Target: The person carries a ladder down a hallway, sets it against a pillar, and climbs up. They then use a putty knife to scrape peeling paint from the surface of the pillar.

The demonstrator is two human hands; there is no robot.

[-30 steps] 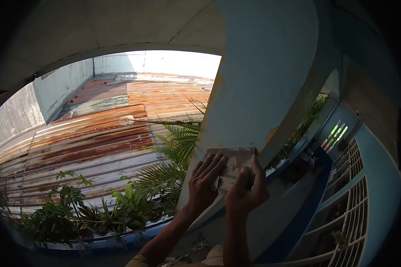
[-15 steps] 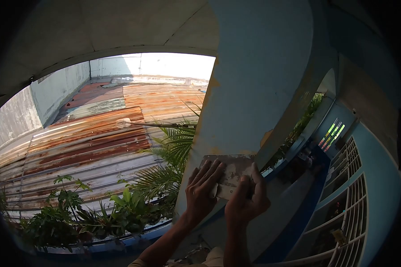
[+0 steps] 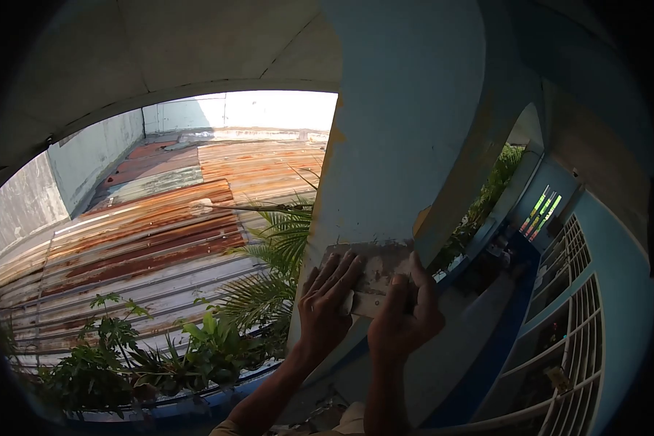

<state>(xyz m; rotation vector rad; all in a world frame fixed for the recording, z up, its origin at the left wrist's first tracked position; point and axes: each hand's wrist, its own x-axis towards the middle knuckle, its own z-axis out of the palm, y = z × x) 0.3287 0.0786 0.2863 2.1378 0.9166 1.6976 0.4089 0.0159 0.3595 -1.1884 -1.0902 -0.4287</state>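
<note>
Both my hands are on a flat, wide putty scraper (image 3: 376, 267), its grey metal face smeared with pale filler. Its upper edge lies against the light-blue column (image 3: 407, 131). My left hand (image 3: 328, 301) lies with its fingers stretched side by side over the left part of the blade. A small pale edge shows beside the palm; I cannot make out what it is. At the right side my right hand (image 3: 403, 320) grips the scraper, thumb on the near face and a finger along the edge. The left thumb is hidden.
Left of the column, leafy plants (image 3: 196, 349) grow along a ledge before a rusty corrugated roof (image 3: 160, 225). On the right, white window bars (image 3: 574, 349) line a blue wall above a walkway (image 3: 443, 356). A yellowish bare patch (image 3: 421, 219) marks the column's edge.
The scraper and both hands have moved slightly up the column. My view has shifted a little, so the column sits further left. The grip looks the same.
</note>
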